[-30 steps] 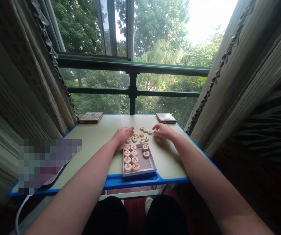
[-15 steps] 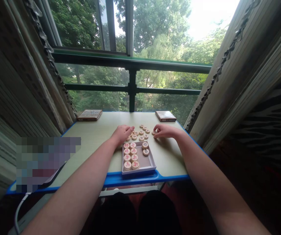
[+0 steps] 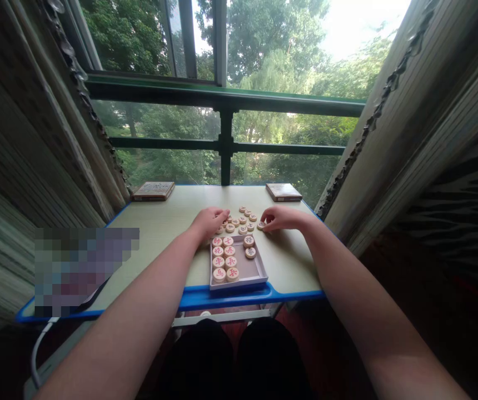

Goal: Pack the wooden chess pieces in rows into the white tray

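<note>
Wooden Chinese chess pieces (image 3: pixel 243 220) lie loosely grouped on the table beyond a shallow open box (image 3: pixel 259 269). Inside the box, red-marked pieces (image 3: pixel 219 274) stand in two columns on the left, and two dark-marked pieces (image 3: pixel 249 241) sit at the upper right. My right hand (image 3: pixel 283 217) is at the group's right side, thumb and fingers closed around a chess piece (image 3: pixel 261 225) on the table. At the left edge of the group rests my left hand (image 3: pixel 209 223), fingers stretched over some pieces and partly covering them; nothing shows in its grip.
Two flat boxes lie at the table's far corners, one on the left (image 3: pixel 154 190) and one on the right (image 3: pixel 283 192). A blurred-out object (image 3: pixel 84 272) with a white cable (image 3: pixel 41 347) is at the left. Curtains (image 3: pixel 368 150) flank the window behind the blue-edged table (image 3: pixel 159 222).
The whole view has shifted slightly. Both hands stay nearly where they were, the right one still at the same chess piece; the pieces in the box look unchanged.
</note>
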Motion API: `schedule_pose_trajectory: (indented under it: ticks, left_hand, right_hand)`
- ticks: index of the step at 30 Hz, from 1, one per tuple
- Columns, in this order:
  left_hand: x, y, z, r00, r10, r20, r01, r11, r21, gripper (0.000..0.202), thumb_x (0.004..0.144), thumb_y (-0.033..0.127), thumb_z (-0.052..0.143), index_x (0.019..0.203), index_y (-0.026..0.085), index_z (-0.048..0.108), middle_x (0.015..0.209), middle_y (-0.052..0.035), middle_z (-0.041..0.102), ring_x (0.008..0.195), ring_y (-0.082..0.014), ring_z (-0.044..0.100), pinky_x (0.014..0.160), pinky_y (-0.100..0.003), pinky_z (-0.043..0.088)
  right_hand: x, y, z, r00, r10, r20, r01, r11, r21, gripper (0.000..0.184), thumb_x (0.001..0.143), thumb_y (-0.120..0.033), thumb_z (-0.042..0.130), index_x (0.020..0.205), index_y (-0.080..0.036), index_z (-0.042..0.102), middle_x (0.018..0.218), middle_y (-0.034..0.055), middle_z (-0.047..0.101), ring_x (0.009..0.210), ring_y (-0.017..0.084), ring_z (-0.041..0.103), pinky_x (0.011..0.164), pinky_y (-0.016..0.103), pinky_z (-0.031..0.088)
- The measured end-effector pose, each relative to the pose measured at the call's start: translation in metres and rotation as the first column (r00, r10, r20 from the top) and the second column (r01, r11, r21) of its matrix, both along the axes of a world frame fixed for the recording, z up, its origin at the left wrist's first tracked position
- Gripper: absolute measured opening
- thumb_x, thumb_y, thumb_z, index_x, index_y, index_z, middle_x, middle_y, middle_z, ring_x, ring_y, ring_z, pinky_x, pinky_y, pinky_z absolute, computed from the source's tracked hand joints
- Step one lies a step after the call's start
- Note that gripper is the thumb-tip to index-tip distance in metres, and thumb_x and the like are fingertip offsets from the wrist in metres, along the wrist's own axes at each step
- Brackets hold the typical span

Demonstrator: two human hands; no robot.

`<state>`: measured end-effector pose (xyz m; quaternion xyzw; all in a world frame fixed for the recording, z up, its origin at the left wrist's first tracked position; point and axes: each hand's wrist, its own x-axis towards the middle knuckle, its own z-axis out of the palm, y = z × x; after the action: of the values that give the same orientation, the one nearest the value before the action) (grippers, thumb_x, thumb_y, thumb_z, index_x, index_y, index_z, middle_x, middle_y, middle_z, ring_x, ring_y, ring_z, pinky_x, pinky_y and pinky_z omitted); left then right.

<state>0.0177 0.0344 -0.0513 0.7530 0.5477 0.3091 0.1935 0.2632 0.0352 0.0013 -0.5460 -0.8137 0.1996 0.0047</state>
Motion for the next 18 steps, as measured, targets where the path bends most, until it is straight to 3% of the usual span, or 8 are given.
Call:
schedule_pose_trajectory:
  ticks: [6,10,16,18]
  left_hand:
    - [0.001,-0.001,-0.001,1.000,0.010,0.023,-0.010,1.000,0.000,0.052,0.080,0.056,0.036,0.081,0.016,0.069,0.083,-0.0069,0.069,0.079,-0.0209,0.061,0.071,-0.029,0.043]
    - [0.000,0.001,-0.002,1.000,-0.008,0.003,0.008,1.000,0.023,0.052,0.080,0.057,0.036,0.080,0.016,0.068,0.083,-0.0072,0.069,0.079,-0.0212,0.060,0.070,-0.030,0.043]
    - [0.001,0.003,-0.003,0.998,-0.012,-0.055,0.016,0.997,0.075,0.050,0.082,0.053,0.035,0.081,0.015,0.067,0.087,-0.0087,0.065,0.083,-0.0212,0.059,0.078,-0.032,0.044]
    - [0.001,0.005,-0.003,0.999,0.002,-0.050,0.004,0.992,0.124,0.048,0.083,0.050,0.035,0.086,0.014,0.067,0.094,-0.0104,0.063,0.089,-0.0213,0.058,0.083,-0.033,0.044]
  right_hand:
    - [-0.004,-0.006,0.004,0.999,0.021,0.038,-0.020,1.000,-0.017,0.040,0.064,-0.042,0.068,0.097,-0.019,0.064,0.092,0.0047,0.065,0.074,0.016,0.057,0.057,0.022,0.038]
    - [-0.007,-0.017,0.013,0.996,0.050,0.068,-0.054,0.997,0.058,0.034,0.066,-0.041,0.065,0.091,-0.019,0.066,0.086,0.0045,0.063,0.067,0.014,0.053,0.054,0.023,0.035]
    - [-0.023,-0.049,0.030,0.960,0.278,-0.016,-0.277,0.960,0.040,0.038,0.064,-0.046,0.066,0.091,-0.019,0.063,0.075,-0.0007,0.055,0.060,0.010,0.045,0.050,0.021,0.031]
    - [-0.028,-0.056,0.030,0.956,0.293,0.010,-0.293,0.955,0.039,0.036,0.063,-0.045,0.068,0.089,-0.019,0.063,0.073,-0.0014,0.055,0.059,0.009,0.045,0.050,0.020,0.030]
